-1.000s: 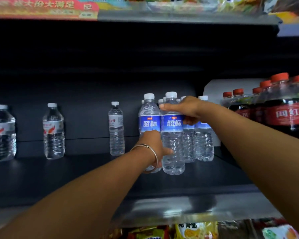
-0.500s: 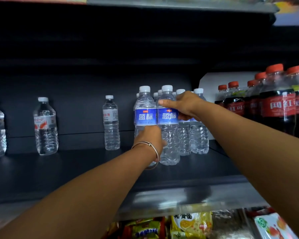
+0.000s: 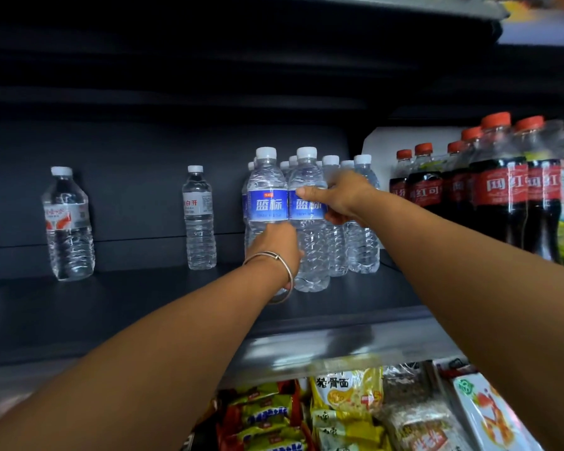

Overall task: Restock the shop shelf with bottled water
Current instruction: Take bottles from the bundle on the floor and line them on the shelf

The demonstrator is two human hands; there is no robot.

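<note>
Dark shelf (image 3: 144, 307) boards carry a cluster of clear water bottles at the middle. Both arms reach forward. The left hand (image 3: 274, 245) wraps its fingers low around the left front bottle (image 3: 267, 196). The right hand (image 3: 342, 198) closes its fingers on the blue label of the right front bottle (image 3: 308, 242). Cola bottles (image 3: 498, 187) stand just to the right, snack packets (image 3: 345, 405) below.

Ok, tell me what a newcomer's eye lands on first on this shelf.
First, the cluster of blue-label water bottles at the middle of the dark shelf, with the left hand low on the front pair and the right hand across a label. Next, the red-capped cola bottles packed at the right. Last, two lone water bottles standing apart on the left.
</note>
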